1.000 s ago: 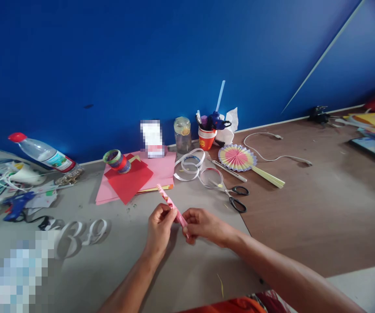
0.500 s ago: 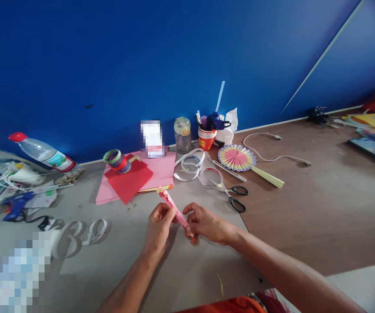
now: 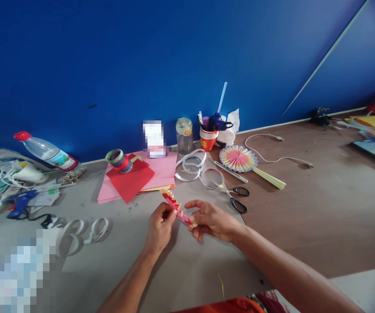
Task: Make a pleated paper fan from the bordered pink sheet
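A narrow pleated paper strip (image 3: 171, 200), pink, red and cream with a zigzag edge, is held above the grey tabletop. My left hand (image 3: 160, 224) pinches it near its middle between thumb and fingers. At its lower right end my right hand (image 3: 208, 219) grips it, thumb and fingertips closed, the index finger raised off the paper. Beyond the hands lie red paper squares (image 3: 130, 180) on a stack of pink sheets (image 3: 164, 171). Black-handled scissors (image 3: 239, 198) rest to the right, near a finished-looking round pleated paper fan (image 3: 237, 157) with a pale yellow handle (image 3: 270, 178).
Tape rolls (image 3: 118, 160) sit on the pink paper. Behind stand a phone (image 3: 154, 139), a glass jar (image 3: 184, 134) and a red paper cup (image 3: 208, 138) of tools. White paper loops (image 3: 192, 165), a bottle (image 3: 48, 152), a blue glue gun (image 3: 22, 203) and a white cable (image 3: 272, 157) surround them.
The pleated strip has opened slightly and turned, so its red zigzag folds now show. My right hand has shifted a little up and right, its index finger straighter.
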`<action>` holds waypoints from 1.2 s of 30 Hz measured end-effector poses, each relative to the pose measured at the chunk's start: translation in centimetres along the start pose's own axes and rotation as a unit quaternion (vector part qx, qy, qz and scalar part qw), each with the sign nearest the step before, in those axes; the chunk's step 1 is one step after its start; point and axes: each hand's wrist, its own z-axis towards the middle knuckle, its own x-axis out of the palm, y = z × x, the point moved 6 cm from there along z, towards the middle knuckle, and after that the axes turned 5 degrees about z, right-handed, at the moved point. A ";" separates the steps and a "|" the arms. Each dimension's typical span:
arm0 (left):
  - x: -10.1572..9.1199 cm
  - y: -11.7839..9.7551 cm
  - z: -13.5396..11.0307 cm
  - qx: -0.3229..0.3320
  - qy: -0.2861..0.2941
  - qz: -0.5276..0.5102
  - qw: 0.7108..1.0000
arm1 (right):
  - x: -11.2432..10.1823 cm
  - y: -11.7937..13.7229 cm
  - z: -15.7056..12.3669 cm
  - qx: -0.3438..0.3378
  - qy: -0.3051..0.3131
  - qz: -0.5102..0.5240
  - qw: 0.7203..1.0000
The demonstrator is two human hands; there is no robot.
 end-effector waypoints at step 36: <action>1.1 -1.6 -1.1 0.002 0.063 0.017 0.998 | 0.4 3.1 -1.1 -0.344 -0.054 -0.327 0.878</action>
